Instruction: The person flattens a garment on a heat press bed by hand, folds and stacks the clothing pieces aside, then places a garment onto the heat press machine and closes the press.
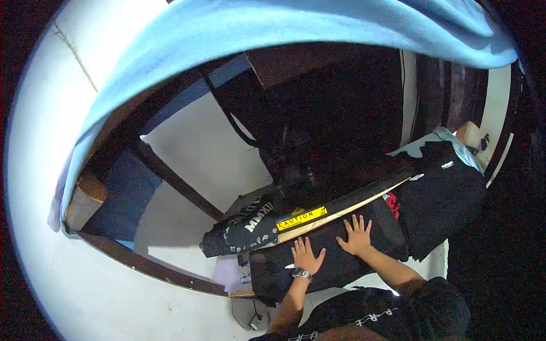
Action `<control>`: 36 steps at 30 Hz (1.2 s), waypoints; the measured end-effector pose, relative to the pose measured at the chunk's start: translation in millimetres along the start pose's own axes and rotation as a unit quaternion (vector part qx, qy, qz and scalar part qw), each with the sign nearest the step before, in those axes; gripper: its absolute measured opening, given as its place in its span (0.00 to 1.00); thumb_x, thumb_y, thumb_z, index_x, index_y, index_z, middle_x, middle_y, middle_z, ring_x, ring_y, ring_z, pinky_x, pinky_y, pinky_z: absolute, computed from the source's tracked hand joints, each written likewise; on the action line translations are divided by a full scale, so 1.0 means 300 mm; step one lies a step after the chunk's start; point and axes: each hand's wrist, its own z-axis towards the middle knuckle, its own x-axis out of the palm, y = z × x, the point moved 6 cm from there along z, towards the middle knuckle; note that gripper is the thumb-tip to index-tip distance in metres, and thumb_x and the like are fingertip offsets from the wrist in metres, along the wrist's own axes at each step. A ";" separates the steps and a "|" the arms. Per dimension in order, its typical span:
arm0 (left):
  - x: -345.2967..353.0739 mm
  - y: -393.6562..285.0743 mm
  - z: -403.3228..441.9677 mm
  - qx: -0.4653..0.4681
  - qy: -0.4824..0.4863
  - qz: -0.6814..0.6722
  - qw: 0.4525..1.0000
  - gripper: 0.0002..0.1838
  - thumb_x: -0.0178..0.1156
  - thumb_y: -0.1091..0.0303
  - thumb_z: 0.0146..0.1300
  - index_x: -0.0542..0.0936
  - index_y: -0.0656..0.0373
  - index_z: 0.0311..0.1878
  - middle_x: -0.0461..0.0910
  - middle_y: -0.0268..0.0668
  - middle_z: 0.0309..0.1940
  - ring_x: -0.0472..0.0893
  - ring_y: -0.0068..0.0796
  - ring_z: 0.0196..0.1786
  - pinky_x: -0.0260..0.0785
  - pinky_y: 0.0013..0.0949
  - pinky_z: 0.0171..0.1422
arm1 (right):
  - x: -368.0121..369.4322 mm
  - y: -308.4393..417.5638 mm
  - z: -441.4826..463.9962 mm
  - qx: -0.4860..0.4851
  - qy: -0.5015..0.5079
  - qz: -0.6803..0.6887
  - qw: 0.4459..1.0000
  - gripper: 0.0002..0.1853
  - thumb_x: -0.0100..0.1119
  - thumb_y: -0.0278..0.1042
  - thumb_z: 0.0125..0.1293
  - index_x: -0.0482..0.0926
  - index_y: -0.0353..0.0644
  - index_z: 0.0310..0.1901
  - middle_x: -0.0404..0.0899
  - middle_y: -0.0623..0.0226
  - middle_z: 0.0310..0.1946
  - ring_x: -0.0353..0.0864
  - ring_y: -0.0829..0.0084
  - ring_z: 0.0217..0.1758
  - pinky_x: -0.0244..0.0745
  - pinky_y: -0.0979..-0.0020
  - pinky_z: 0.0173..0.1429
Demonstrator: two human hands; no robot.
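Note:
Both my hands lie palm down on a spread of black cloth [335,264]. My left hand [307,257], with a metal watch on its wrist, has its fingers apart and holds nothing. To its right my right hand [356,236] is also spread flat and empty. Just beyond my fingertips runs a pale wooden edge [347,211] with a yellow caution label [301,218] beside it. A black patterned garment [242,230] with white lettering hangs at the left end. A red piece of cloth [392,206] shows beyond my right hand.
Light blue fabric [284,25] arches across the top. A dark beam [179,184] crosses the left side, near a wooden block [86,199]. More black cloth [446,199] with a small white logo lies at the right. A grey cap-like item [243,311] sits below left.

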 end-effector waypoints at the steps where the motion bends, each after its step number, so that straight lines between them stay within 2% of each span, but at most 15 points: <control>1: -0.001 0.010 -0.011 0.009 0.007 0.001 1.000 0.49 0.51 0.32 0.65 0.59 0.64 0.76 0.54 0.58 0.76 0.52 0.58 0.79 0.40 0.61 0.81 | -0.007 -0.001 -0.010 0.000 0.003 -0.004 1.000 0.46 0.46 0.72 0.64 0.58 0.51 0.77 0.45 0.50 0.80 0.37 0.45 0.83 0.25 0.32 0.78; 4: -0.035 0.077 0.003 0.037 -0.005 0.007 0.999 0.44 0.50 0.34 0.67 0.63 0.61 0.74 0.59 0.56 0.75 0.57 0.56 0.77 0.44 0.62 0.79 | -0.006 -0.054 0.006 0.015 0.002 0.009 1.000 0.44 0.43 0.71 0.66 0.59 0.52 0.77 0.47 0.53 0.80 0.40 0.50 0.83 0.25 0.32 0.78; 7: -0.056 0.263 -0.026 -0.050 -0.015 0.052 0.997 0.43 0.52 0.36 0.67 0.64 0.62 0.73 0.60 0.56 0.74 0.59 0.57 0.76 0.48 0.62 0.77 | -0.032 -0.133 0.002 0.005 0.025 0.016 1.000 0.40 0.35 0.70 0.71 0.55 0.58 0.78 0.43 0.61 0.82 0.38 0.57 0.84 0.25 0.34 0.79; 9: -0.083 0.366 -0.059 -0.085 -0.061 -0.021 0.994 0.40 0.54 0.41 0.68 0.65 0.64 0.72 0.61 0.57 0.74 0.59 0.58 0.75 0.49 0.60 0.78 | -0.022 -0.151 0.011 0.001 0.039 0.007 0.999 0.39 0.32 0.70 0.72 0.53 0.60 0.79 0.42 0.63 0.82 0.37 0.58 0.85 0.24 0.34 0.79; 11: -0.101 0.382 -0.064 -0.065 -0.087 -0.112 0.988 0.37 0.57 0.46 0.69 0.67 0.66 0.70 0.61 0.58 0.73 0.60 0.59 0.75 0.50 0.56 0.78 | -0.033 -0.140 0.015 0.019 0.052 0.010 0.998 0.39 0.32 0.71 0.72 0.53 0.59 0.79 0.42 0.62 0.82 0.37 0.58 0.85 0.24 0.35 0.79; 15: -0.119 0.369 -0.080 -0.058 -0.086 -0.158 0.982 0.37 0.57 0.46 0.69 0.66 0.66 0.70 0.61 0.58 0.73 0.60 0.58 0.75 0.50 0.54 0.79 | -0.046 -0.155 -0.010 0.011 0.014 0.004 1.000 0.40 0.38 0.69 0.71 0.55 0.56 0.78 0.43 0.54 0.81 0.40 0.49 0.83 0.29 0.38 0.80; 18: -0.155 0.347 -0.158 -0.065 -0.073 -0.133 0.986 0.40 0.56 0.45 0.69 0.63 0.65 0.73 0.57 0.54 0.76 0.54 0.56 0.78 0.45 0.52 0.81 | -0.133 -0.159 -0.128 0.004 -0.114 0.051 0.992 0.40 0.45 0.66 0.70 0.58 0.53 0.77 0.45 0.48 0.79 0.43 0.43 0.82 0.33 0.39 0.80; 20: -0.179 0.324 -0.264 -0.071 -0.074 -0.107 0.989 0.39 0.57 0.46 0.67 0.65 0.64 0.73 0.61 0.53 0.74 0.58 0.57 0.77 0.48 0.52 0.80 | -0.150 -0.171 -0.239 0.009 -0.117 0.051 0.992 0.39 0.49 0.64 0.68 0.60 0.52 0.76 0.48 0.47 0.79 0.44 0.41 0.81 0.35 0.38 0.80; 23: -0.148 0.341 -0.430 -0.039 -0.144 -0.054 0.987 0.34 0.60 0.49 0.65 0.71 0.58 0.70 0.68 0.48 0.71 0.64 0.55 0.74 0.54 0.57 0.77 | -0.063 -0.222 -0.364 -0.010 -0.127 0.026 0.991 0.39 0.53 0.62 0.66 0.64 0.51 0.74 0.50 0.46 0.78 0.46 0.41 0.80 0.38 0.38 0.79; 27: -0.141 0.352 -0.538 -0.050 -0.160 -0.045 0.985 0.34 0.61 0.49 0.65 0.71 0.58 0.69 0.64 0.51 0.73 0.61 0.57 0.75 0.53 0.59 0.76 | -0.028 -0.227 -0.412 -0.019 -0.200 0.025 0.979 0.38 0.58 0.58 0.63 0.67 0.50 0.72 0.50 0.43 0.77 0.48 0.41 0.79 0.38 0.39 0.79; 29: -0.169 0.340 -0.538 -0.081 -0.182 -0.057 0.978 0.35 0.61 0.48 0.65 0.70 0.58 0.70 0.60 0.52 0.75 0.59 0.58 0.76 0.52 0.59 0.76 | -0.022 -0.219 -0.429 0.010 -0.266 0.044 0.963 0.40 0.61 0.53 0.63 0.63 0.45 0.73 0.47 0.36 0.76 0.45 0.36 0.79 0.38 0.37 0.79; 30: -0.180 0.349 -0.545 -0.108 -0.189 -0.075 0.973 0.39 0.64 0.48 0.62 0.68 0.60 0.71 0.54 0.56 0.77 0.55 0.60 0.78 0.51 0.60 0.76 | -0.020 -0.228 -0.439 0.040 -0.278 0.054 0.958 0.40 0.61 0.51 0.63 0.61 0.44 0.74 0.45 0.36 0.76 0.43 0.35 0.79 0.38 0.37 0.79; 33: -0.195 0.399 -0.606 -0.190 -0.272 -0.161 0.929 0.43 0.69 0.49 0.58 0.66 0.62 0.72 0.50 0.59 0.77 0.52 0.62 0.78 0.51 0.60 0.77 | 0.004 -0.288 -0.485 0.142 -0.298 0.083 0.940 0.41 0.61 0.47 0.65 0.56 0.42 0.76 0.42 0.37 0.77 0.41 0.36 0.80 0.38 0.41 0.79; 35: -0.197 0.417 -0.650 -0.238 -0.338 -0.193 0.890 0.39 0.72 0.53 0.56 0.69 0.65 0.65 0.58 0.58 0.68 0.60 0.62 0.71 0.56 0.59 0.71 | 0.059 -0.365 -0.530 0.169 -0.318 0.139 0.922 0.42 0.60 0.48 0.67 0.54 0.40 0.76 0.40 0.37 0.78 0.42 0.35 0.80 0.42 0.45 0.80; 36: -0.175 0.438 -0.670 -0.262 -0.352 -0.219 0.872 0.38 0.73 0.54 0.56 0.69 0.65 0.63 0.60 0.56 0.65 0.62 0.61 0.69 0.58 0.59 0.69 | 0.095 -0.393 -0.556 0.212 -0.304 0.173 0.913 0.42 0.60 0.46 0.69 0.51 0.38 0.77 0.43 0.39 0.77 0.46 0.39 0.79 0.46 0.49 0.80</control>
